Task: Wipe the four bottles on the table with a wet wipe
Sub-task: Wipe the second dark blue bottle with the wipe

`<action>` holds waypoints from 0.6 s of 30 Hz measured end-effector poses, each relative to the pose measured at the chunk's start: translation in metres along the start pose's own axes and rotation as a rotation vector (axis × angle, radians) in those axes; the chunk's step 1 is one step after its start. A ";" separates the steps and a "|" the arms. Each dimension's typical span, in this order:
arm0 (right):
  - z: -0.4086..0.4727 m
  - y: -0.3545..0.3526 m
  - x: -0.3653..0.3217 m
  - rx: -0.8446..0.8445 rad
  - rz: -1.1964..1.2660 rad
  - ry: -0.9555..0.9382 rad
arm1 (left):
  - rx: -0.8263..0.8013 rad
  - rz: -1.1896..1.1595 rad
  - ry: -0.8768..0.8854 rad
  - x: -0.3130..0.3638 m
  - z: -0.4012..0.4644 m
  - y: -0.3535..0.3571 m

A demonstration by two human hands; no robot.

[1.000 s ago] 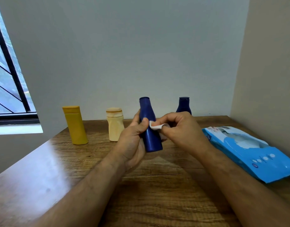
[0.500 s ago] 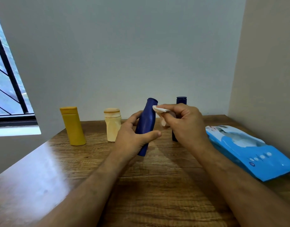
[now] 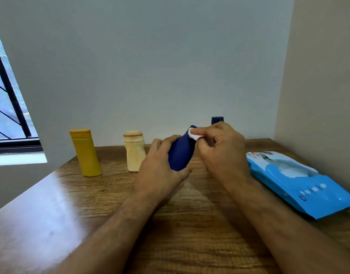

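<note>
The left hand (image 3: 160, 167) is wrapped around the fat lower end of a dark blue bottle (image 3: 180, 153), holding it tilted up off the counter (image 3: 190, 224), neck leaning toward the right. The right hand (image 3: 221, 151) pinches a small white wet wipe (image 3: 194, 135) between thumb and forefinger, pressed right against the bottle's neck near the top. So both sets of fingers are clamped: left on the bottle, right on the wipe. A yellow bottle (image 3: 85, 153) and a cream bottle (image 3: 134, 151) stand upright further left. Another blue bottle (image 3: 217, 120) peeks out behind the right hand, only its cap showing. A blue wipes pack (image 3: 296, 180) lies flat on the right.
</note>
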State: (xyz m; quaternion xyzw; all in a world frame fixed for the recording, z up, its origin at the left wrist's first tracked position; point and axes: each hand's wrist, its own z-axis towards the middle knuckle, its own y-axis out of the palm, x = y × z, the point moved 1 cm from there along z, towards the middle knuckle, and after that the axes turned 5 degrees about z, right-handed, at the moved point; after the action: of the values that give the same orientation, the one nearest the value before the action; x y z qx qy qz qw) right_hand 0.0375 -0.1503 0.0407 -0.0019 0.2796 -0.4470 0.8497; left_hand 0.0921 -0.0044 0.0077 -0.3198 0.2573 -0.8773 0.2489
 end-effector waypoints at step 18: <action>-0.003 0.002 0.004 0.057 0.168 -0.002 | -0.286 -0.783 -0.230 0.005 -0.003 0.000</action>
State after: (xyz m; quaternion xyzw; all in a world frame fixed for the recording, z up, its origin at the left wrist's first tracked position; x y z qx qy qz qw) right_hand 0.0389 -0.1513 0.0358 0.0453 0.2652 -0.3820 0.8841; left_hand 0.0869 -0.0070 0.0077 -0.5204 0.2059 -0.8197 -0.1224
